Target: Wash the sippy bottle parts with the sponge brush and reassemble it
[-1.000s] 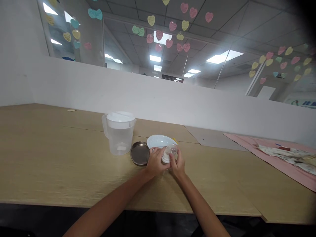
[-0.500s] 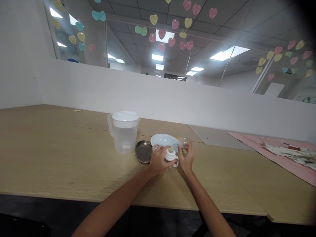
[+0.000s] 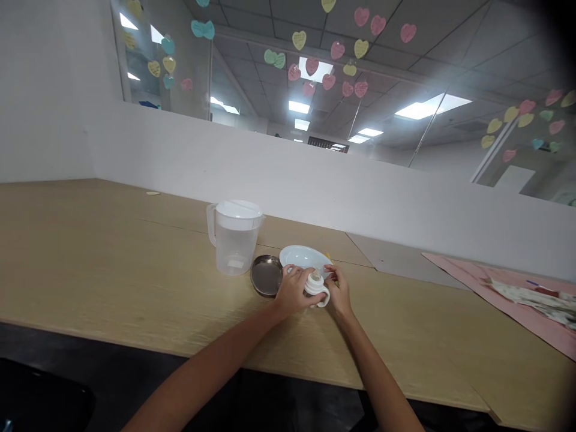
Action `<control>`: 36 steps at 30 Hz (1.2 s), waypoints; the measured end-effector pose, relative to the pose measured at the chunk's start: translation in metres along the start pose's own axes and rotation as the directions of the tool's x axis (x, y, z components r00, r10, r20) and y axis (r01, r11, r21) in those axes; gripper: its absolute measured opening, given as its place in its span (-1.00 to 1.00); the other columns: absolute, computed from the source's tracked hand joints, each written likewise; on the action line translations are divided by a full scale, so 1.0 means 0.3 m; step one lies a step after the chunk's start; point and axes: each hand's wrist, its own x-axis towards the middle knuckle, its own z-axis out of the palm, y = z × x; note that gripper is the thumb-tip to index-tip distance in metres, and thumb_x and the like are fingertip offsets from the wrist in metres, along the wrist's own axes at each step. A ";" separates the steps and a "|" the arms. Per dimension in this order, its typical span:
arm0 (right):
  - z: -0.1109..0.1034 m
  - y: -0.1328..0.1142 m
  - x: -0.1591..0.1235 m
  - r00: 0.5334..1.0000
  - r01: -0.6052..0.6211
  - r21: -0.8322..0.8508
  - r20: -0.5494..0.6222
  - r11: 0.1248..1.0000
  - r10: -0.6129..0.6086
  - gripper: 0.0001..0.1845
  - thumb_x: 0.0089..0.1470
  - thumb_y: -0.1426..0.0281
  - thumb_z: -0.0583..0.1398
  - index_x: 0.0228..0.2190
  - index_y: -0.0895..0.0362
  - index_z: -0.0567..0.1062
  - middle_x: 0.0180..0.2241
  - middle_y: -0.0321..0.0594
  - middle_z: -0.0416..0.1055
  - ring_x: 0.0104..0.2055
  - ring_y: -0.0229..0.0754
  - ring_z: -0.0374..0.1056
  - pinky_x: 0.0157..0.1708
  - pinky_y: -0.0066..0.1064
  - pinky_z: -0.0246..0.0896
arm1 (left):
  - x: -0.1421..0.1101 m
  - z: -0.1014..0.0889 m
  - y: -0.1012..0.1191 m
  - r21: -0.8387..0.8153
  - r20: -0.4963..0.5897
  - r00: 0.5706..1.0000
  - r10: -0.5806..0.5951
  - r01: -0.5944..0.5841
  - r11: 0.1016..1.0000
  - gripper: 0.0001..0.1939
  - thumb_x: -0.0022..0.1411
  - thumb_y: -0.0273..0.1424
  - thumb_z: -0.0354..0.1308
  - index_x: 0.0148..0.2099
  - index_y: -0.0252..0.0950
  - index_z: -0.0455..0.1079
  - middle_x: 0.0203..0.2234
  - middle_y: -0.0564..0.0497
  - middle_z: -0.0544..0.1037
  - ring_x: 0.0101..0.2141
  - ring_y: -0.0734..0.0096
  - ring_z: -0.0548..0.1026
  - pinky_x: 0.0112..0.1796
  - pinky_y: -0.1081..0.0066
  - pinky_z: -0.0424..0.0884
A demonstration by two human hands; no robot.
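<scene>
A baby bottle (image 3: pixel 315 284) with a white collar, a pale teat on top and a white side handle stands low over the table. My left hand (image 3: pixel 294 292) is wrapped around its left side. On the other side, my right hand (image 3: pixel 339 291) has its fingers curled close to the teat and handle; what lies between the fingertips is hidden. The clear domed cap seen earlier cannot be made out now. Just behind the hands sits a pale blue oval bowl (image 3: pixel 300 254). A dark round metal dish (image 3: pixel 265 276) lies left of my left hand.
A translucent lidded pitcher (image 3: pixel 236 243) stands on the wooden table (image 3: pixel 135 270), left of the dish. A grey sheet (image 3: pixel 396 261) and a pink cloth (image 3: pixel 481 285) with patterned fabric lie to the right. The table's front edge runs below my forearms.
My right hand has moved closer to the bottle's top, and the clear cap it held beside the bowl no longer shows. My left hand keeps its hold. The camera view has shifted and tilted slightly.
</scene>
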 end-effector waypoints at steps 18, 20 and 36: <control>0.029 -0.081 -0.038 0.970 0.137 0.004 0.204 0.991 -0.135 -0.58 -0.26 0.20 0.26 -0.32 0.12 0.32 -0.39 -0.27 0.30 -0.33 -0.19 0.23 -0.30 -0.34 0.16 | 0.009 0.002 -0.007 -0.137 0.018 0.985 -0.171 0.172 0.976 -0.26 -0.31 -0.32 0.27 0.01 -0.24 0.17 -0.31 -0.01 0.43 -0.24 0.22 0.36 -0.15 0.24 0.25; 0.028 -0.084 -0.032 0.974 0.061 0.048 0.217 0.997 -0.070 -0.59 -0.29 0.23 0.29 -0.35 0.11 0.33 -0.41 -0.28 0.31 -0.34 -0.18 0.24 -0.30 -0.34 0.18 | 0.010 0.000 -0.009 -0.158 0.033 0.981 -0.193 0.195 0.968 -0.26 -0.33 -0.35 0.27 0.01 -0.22 0.17 -0.31 0.00 0.43 -0.23 0.22 0.36 -0.16 0.24 0.26; -0.005 -0.067 -0.040 0.958 0.239 -0.003 0.161 0.971 -0.236 -0.56 0.00 0.23 0.06 -0.08 0.11 0.34 -0.20 -0.14 0.36 -0.16 -0.11 0.26 -0.10 -0.20 0.12 | 0.013 -0.009 -0.009 -0.155 0.019 0.986 -0.167 0.168 0.974 -0.32 -0.28 -0.23 0.26 -0.04 -0.25 0.18 -0.39 0.02 0.44 -0.27 0.25 0.39 -0.15 0.25 0.26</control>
